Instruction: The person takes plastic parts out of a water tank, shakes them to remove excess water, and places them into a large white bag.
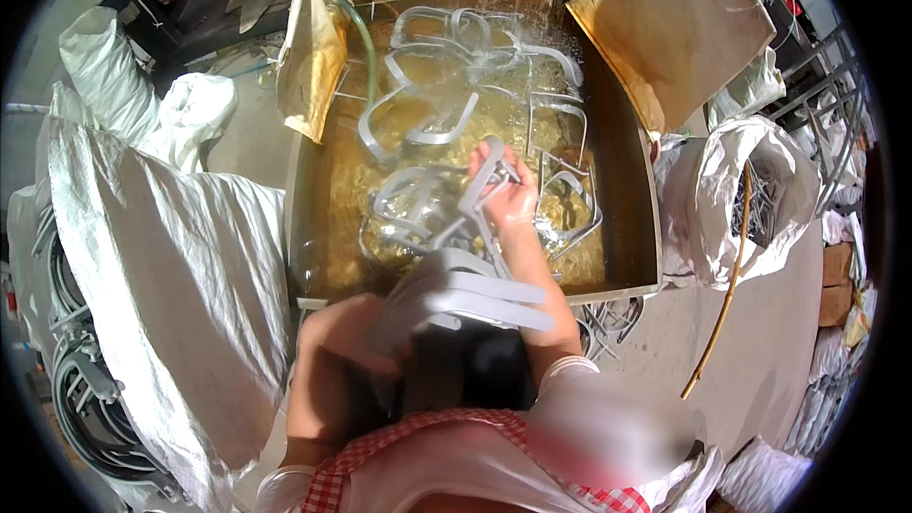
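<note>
Work area: a grey floor [784,351] with white sacks [109,66] and a shallow, water-filled basin [644,218] at centre. At far left, dark coiled tubes [81,370] lie beside a draped white sheet [180,266], which reaches to the basin's left wall. Inside that wall, a green hose [364,43] hangs into the basin. Grey looped parts [367,138] lie in the water, several overlapping. Below the front rim, the left hand [370,323], shaded and blurred, holds a stack of grey strips [475,292] by its left end; its fingers are narrowed there, though largely hidden. The stack stands above the person's lap, near the rim. Right of it, the right hand [508,198], palm up over the water, has its fingers curled around a grey curved piece [482,176]. Beyond the right wall stands an open white bag [708,185] containing thin grey pieces [757,204]; a brown stick [727,309] leans against it.
</note>
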`<state>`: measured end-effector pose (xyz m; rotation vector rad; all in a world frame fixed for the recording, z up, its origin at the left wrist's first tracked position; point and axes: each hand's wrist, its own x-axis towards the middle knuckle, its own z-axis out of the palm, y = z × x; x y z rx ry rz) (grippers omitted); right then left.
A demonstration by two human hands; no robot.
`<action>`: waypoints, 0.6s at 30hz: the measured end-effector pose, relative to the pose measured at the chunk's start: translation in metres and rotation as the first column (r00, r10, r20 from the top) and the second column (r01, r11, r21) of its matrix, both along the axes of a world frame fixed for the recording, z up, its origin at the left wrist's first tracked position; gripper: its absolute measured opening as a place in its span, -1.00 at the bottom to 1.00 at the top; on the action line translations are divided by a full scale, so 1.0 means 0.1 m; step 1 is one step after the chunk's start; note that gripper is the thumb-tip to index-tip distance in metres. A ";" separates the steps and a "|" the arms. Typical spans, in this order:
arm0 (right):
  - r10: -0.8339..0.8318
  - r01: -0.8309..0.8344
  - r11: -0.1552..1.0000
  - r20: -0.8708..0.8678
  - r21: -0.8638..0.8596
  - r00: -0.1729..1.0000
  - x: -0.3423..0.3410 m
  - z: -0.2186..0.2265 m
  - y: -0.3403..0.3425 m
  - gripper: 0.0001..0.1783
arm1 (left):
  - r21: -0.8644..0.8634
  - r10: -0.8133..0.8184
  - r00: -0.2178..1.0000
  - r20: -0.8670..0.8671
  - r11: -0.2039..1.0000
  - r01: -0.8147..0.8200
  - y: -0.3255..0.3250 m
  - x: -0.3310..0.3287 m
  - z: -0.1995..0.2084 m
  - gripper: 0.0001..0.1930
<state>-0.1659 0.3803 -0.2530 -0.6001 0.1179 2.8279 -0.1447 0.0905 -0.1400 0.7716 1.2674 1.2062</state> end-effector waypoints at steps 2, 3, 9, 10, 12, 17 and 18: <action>-0.104 0.108 0.981 -0.033 0.163 0.994 -0.01 0.07 0.20 -0.64 | 0.041 0.038 0.973 -0.227 0.999 -0.029 -0.21 -0.04 -0.08 -0.73; -0.114 0.118 0.978 -0.033 0.174 0.993 0.03 0.10 0.36 -0.64 | 0.065 0.046 0.954 -0.297 0.998 -0.028 -0.26 -0.05 -0.13 -0.73; -0.312 0.332 0.885 -0.115 0.327 0.943 0.20 0.35 0.91 -0.68 | 0.413 0.456 0.784 0.421 0.673 -0.614 -0.22 -0.16 -0.26 -0.74; -0.300 0.320 0.850 -0.116 0.417 0.947 0.22 0.37 0.92 -0.74 | 0.268 0.604 0.645 0.469 0.598 -0.755 -0.12 -0.14 -0.25 -0.82; -0.220 0.278 0.722 -0.170 0.634 0.961 0.29 0.30 0.95 -0.83 | 0.204 0.837 0.544 -0.050 0.542 -0.815 0.18 -0.17 -0.27 -0.86; 0.101 0.010 0.337 -0.046 0.941 0.994 0.33 0.58 0.41 -0.82 | 0.064 0.279 0.213 -0.937 0.732 -0.679 0.62 0.03 -0.56 -0.76; 0.147 -0.011 0.169 -0.014 0.986 0.989 0.36 0.61 0.35 -0.82 | 0.072 0.291 0.204 -0.935 0.717 -0.694 0.74 0.04 -0.51 -0.76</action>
